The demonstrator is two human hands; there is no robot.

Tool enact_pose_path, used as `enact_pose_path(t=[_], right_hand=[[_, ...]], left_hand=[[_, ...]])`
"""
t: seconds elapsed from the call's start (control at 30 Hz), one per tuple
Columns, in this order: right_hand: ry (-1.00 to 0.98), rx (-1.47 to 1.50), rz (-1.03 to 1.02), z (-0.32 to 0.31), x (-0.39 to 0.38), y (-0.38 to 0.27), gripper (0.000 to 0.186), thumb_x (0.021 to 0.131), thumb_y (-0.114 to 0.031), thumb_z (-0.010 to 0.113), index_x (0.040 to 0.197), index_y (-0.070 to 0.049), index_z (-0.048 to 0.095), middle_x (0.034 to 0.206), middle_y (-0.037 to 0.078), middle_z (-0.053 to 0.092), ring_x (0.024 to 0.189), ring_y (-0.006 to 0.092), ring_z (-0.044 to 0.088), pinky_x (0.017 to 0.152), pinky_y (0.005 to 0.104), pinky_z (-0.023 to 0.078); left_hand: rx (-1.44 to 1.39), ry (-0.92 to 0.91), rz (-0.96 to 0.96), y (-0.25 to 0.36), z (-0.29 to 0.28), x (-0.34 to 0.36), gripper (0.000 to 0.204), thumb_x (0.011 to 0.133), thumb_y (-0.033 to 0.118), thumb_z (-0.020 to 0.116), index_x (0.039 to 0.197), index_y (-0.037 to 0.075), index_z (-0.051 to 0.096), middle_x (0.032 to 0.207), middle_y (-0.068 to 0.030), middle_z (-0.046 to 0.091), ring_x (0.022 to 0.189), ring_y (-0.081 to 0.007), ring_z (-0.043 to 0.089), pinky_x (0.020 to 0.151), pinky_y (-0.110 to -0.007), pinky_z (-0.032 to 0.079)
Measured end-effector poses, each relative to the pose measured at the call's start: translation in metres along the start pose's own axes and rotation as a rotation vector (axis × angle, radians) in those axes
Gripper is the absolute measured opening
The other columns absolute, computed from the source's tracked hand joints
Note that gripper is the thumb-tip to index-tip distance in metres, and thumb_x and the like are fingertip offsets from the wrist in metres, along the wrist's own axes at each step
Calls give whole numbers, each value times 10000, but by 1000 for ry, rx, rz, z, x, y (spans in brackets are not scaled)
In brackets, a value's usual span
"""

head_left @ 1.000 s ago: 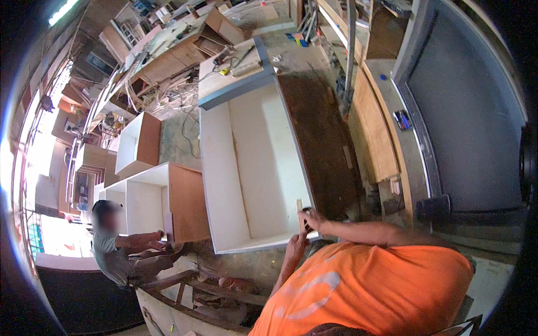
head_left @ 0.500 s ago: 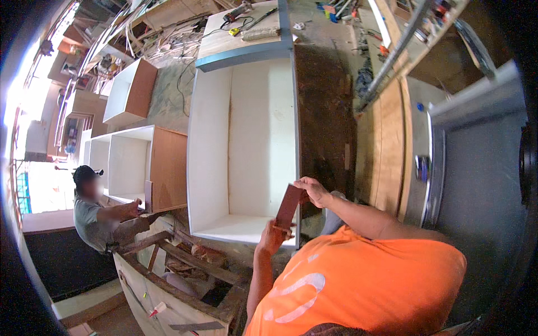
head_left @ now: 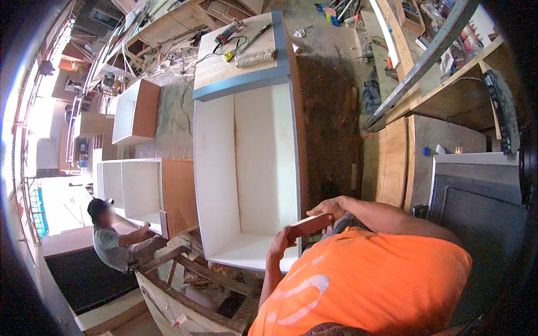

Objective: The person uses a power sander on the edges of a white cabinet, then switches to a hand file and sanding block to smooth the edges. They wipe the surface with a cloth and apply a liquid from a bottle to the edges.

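Observation:
A small, dark reddish-brown wooden board is held between my two hands, over the near right edge of a cabinet carcass. It lies tilted, with a pale long edge showing. My left hand is closed round its left end. At the other end my right hand grips it, with some fingers hidden behind the board. Below and ahead stretches the large open cabinet carcass, white inside with brown outer sides. A blue-grey strip runs across its far end.
Beyond the strip, a wooden panel bears a corded power tool and a yellow tape measure. A co-worker crouches at left beside another white cabinet. Nearer stands a wooden frame. A dark panel is at right.
The board has turned from nearly upright to a flatter slant, and both hands have shifted right and lower in view. The surroundings also appear lower, with the head view moved.

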State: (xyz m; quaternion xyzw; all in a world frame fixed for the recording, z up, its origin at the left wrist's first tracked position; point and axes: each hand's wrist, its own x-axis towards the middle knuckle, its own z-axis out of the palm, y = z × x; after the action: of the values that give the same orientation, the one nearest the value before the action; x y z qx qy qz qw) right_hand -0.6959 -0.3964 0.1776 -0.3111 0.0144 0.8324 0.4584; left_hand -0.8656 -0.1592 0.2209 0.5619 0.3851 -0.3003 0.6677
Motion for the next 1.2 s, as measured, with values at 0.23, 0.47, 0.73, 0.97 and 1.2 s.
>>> enact_pose_path(t=[0.23, 0.47, 0.73, 0.97, 1.2], right_hand=[[23, 45, -333, -1, -12, -9, 381, 968, -363, 558, 1219, -82, 618, 1031, 82, 698, 889, 175, 682, 741, 376, 564], [576, 361, -631, -66, -48, -87, 434, 914, -478, 570, 1158, -121, 601, 904, 40, 666, 750, 161, 648, 625, 333, 547], [1165, 445, -915, -284, -78, -296, 503, 926, -513, 562, 1172, -76, 606, 954, 113, 638, 800, 195, 619, 624, 372, 512], [1868, -621, -807, -435, 34, -378, 413, 997, -371, 463, 1281, -80, 538, 861, 96, 619, 778, 190, 640, 648, 362, 528], [1642, -993, -324, -494, 16, -446, 226, 1003, -184, 461, 1108, -6, 554, 966, 152, 596, 821, 265, 611, 730, 383, 503]], left_hand=[[117, -48, 202, 50, 7, 62, 545, 994, 575, 467, 1126, 71, 626, 870, -26, 608, 742, -119, 546, 693, -293, 485], [226, -31, 292, 146, 29, 139, 782, 972, 642, 430, 1489, 58, 376, 1145, -143, 622, 986, -210, 617, 818, -337, 477], [273, 322, 426, 407, -38, 376, 703, 967, 572, 520, 1366, -6, 492, 1162, -99, 585, 1055, -204, 537, 962, -353, 415], [707, 814, 424, 574, 6, 621, 824, 988, 581, 390, 1513, -39, 258, 1575, -253, 251, 1471, -364, 227, 1181, -458, 205], [844, 1194, 113, 592, 61, 681, 776, 1021, 557, 141, 1548, -12, 165, 1621, -197, 168, 1506, -347, 116, 1196, -502, 79]])
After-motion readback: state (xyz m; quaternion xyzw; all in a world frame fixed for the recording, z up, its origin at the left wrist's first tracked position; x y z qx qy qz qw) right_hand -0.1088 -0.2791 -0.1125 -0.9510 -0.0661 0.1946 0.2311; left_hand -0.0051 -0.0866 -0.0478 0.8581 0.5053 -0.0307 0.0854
